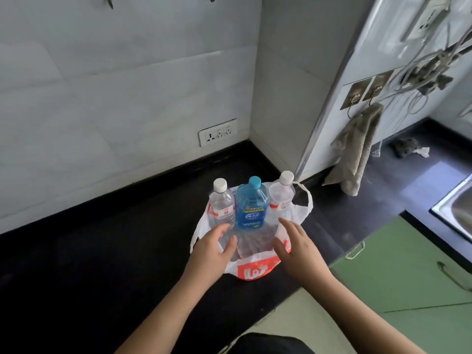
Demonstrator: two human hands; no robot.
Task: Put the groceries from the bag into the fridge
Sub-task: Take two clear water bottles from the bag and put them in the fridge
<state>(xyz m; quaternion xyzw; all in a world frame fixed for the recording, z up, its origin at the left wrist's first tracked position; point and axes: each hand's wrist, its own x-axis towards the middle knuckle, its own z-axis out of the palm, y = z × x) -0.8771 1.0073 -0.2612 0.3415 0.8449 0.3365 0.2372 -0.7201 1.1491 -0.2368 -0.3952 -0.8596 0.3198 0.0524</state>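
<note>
A white plastic bag (255,269) with an orange logo stands open on the black counter (102,251). Three bottles rise upright from it: a clear one with a white cap (221,205) on the left, a blue one with a blue cap (251,205) in the middle, and a clear one with a white cap (281,192) on the right. My left hand (213,247) rests on the bag's left rim, fingers apart. My right hand (293,241) hovers at the right rim, fingers spread, holding nothing. The bottles' lower parts are hidden by the bag.
A tiled wall with a socket (217,132) backs the counter. At right, a white panel carries hooks, a hanging towel (357,149) and cables. A steel sink (457,208) sits at the far right. Green cabinet doors (398,274) lie below the counter's edge.
</note>
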